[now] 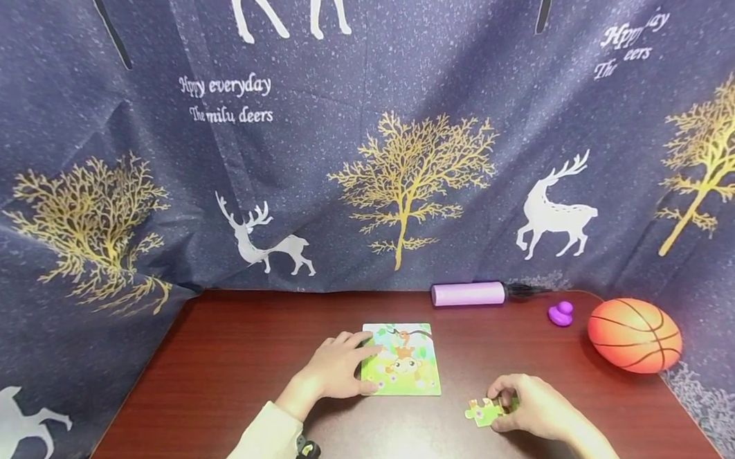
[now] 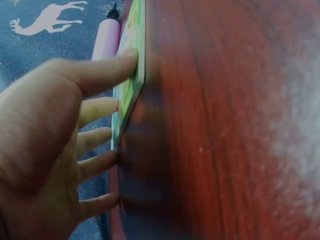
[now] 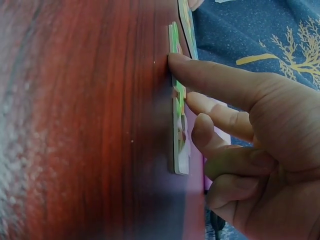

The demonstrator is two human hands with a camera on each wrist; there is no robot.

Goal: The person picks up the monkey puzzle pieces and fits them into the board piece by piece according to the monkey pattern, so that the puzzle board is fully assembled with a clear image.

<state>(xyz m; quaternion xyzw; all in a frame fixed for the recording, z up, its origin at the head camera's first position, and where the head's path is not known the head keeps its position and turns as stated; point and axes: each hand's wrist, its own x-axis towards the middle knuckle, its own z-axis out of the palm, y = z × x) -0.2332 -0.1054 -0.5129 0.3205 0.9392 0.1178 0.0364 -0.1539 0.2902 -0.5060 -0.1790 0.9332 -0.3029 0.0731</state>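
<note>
A square picture board (image 1: 422, 382) with a cartoon monkey lies flat on the brown table. My left hand (image 1: 334, 368) rests at its left side, fingers spread and nearly straight. In the left wrist view its thumb (image 2: 107, 72) lies on the board's near corner area. To the right of the board, a few green jigsaw puzzle pieces (image 1: 484, 413) lie joined in a short strip. My right hand (image 1: 535, 409) pinches this strip between thumb and index finger, and hides its right end. The right wrist view shows the other fingers (image 3: 235, 165) curled beside the strip (image 3: 181, 150).
A lilac hand pump (image 1: 468, 294) lies along the table's back edge. Right of it are a purple rubber duck (image 1: 561, 313) and an orange basketball (image 1: 635, 335). A dark blue curtain (image 1: 315, 190) hangs behind the table (image 1: 243, 347).
</note>
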